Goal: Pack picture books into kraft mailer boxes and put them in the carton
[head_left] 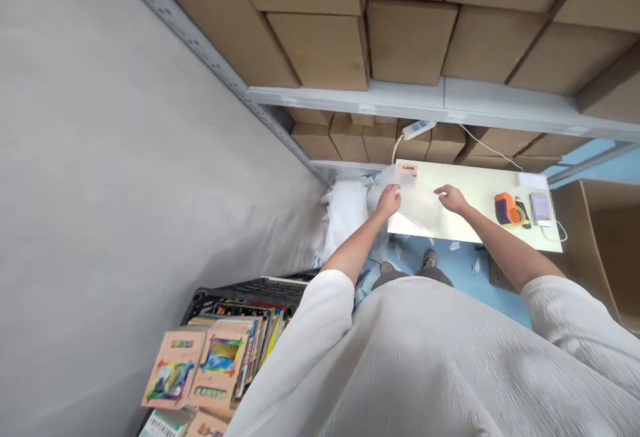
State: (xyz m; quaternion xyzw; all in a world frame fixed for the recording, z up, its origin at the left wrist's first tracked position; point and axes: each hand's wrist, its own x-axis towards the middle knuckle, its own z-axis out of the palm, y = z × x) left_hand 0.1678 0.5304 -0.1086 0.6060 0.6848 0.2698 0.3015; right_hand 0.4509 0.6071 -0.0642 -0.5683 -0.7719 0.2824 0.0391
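Observation:
A pale, see-through plastic bag (pixel 417 204) lies on the cream table (pixel 480 187). My left hand (pixel 389 200) grips the bag's left edge near the table's left end, fingers curled over it. My right hand (pixel 451 198) rests on the bag's right side with fingers bent down onto it. A small card with an orange label (pixel 409 170) sits just beyond the bag.
An orange tape dispenser (pixel 507 208) and a phone (pixel 541 209) on a cable lie at the table's right. A pile of white bags (pixel 345 214) sits left of the table. A black crate of picture books (pixel 220 357) stands near my left. Shelves of cardboard boxes (pixel 410 40) rise behind.

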